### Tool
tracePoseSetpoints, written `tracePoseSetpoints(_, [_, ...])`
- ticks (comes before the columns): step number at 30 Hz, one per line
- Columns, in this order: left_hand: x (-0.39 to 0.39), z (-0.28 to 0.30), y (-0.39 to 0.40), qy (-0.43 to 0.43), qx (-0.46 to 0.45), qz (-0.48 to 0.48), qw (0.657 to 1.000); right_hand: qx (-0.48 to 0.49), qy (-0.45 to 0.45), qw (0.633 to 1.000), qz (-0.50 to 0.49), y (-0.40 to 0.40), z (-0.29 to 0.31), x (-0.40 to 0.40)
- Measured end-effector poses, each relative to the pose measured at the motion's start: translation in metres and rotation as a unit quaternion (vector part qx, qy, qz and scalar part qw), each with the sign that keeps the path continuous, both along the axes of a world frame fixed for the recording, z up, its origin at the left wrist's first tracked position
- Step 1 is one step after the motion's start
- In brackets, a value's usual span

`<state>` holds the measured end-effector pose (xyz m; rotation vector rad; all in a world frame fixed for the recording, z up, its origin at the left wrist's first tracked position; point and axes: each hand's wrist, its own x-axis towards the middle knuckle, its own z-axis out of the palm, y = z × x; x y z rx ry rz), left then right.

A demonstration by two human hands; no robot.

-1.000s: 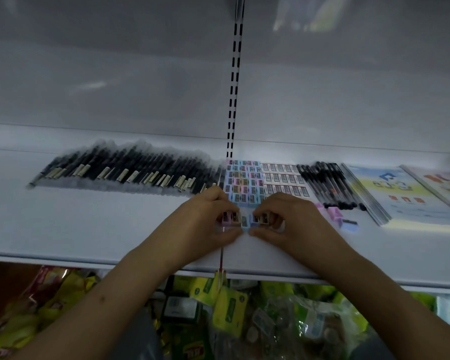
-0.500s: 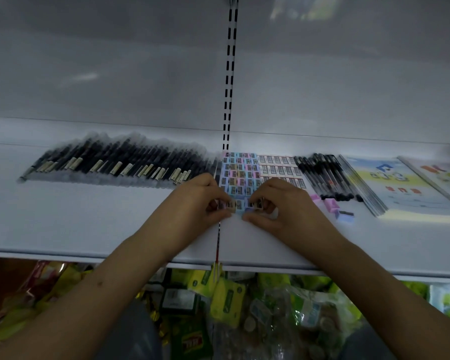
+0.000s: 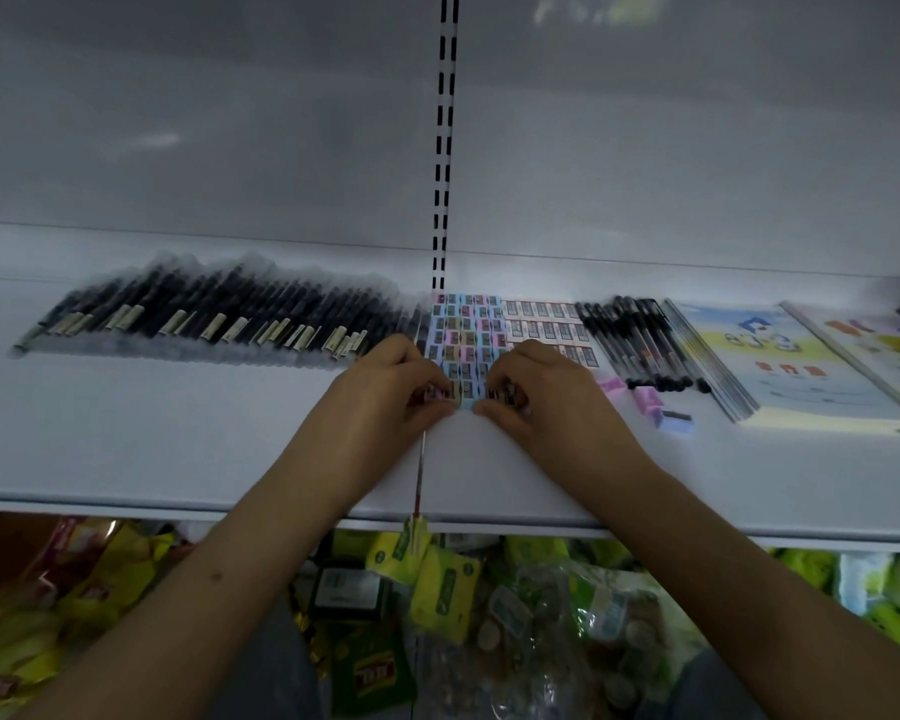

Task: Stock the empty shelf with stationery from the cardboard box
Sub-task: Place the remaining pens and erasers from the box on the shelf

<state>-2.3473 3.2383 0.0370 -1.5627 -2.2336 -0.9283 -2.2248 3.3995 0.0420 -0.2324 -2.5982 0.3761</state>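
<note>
We find both hands at the front edge of the grid of small pastel plastic pencil sharpeners (image 3: 466,330) on the white metal shelf (image 3: 178,439). The left hand (image 3: 385,392) pinches a pinkish sharpener between thumb and curled fingers; the right hand (image 3: 536,392) pinches a darker one likewise. We judge each is held at the tips so it can be set squarely into the near row, keeping the block tight and aligned.

To the left lies a long overlapping row of black pens in clear sleeves (image 3: 204,319); to the right, a smaller block of white-labelled sharpeners (image 3: 546,324), then loose black pens (image 3: 640,340) and thin illustrated booklets (image 3: 780,361). Three stray pink and lilac sharpeners (image 3: 650,400) sit just beside those pens, unsorted.

The shelf backs onto a grey panel with a slotted black-and-white upright (image 3: 445,148). Below, yellow-green packaged goods (image 3: 437,574) crowd a lower level. The cardboard box is not in view.
</note>
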Motion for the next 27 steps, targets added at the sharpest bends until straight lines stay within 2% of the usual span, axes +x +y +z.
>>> tracePoseSetpoints(9, [0.002, -0.001, -0.002, -0.002, 0.011, 0.016, 1.000, -0.025, -0.002, 1.000, -0.014, -0.001, 0.005, 0.021])
tracePoseSetpoints(15, [-0.003, -0.001, -0.006, 0.069, -0.009, 0.087, 0.994, -0.041, 0.003, 0.998, -0.039, 0.002, 0.002, 0.025])
tracePoseSetpoints(19, [-0.005, -0.003, -0.005, 0.053, -0.038, 0.103, 0.993, -0.068, -0.002, 0.996, -0.052, 0.003, -0.001, 0.024])
tracePoseSetpoints(27, [-0.009, -0.004, -0.002, 0.026, -0.029, 0.086, 0.996, -0.082, 0.006, 0.994, -0.076, 0.007, -0.002, 0.022])
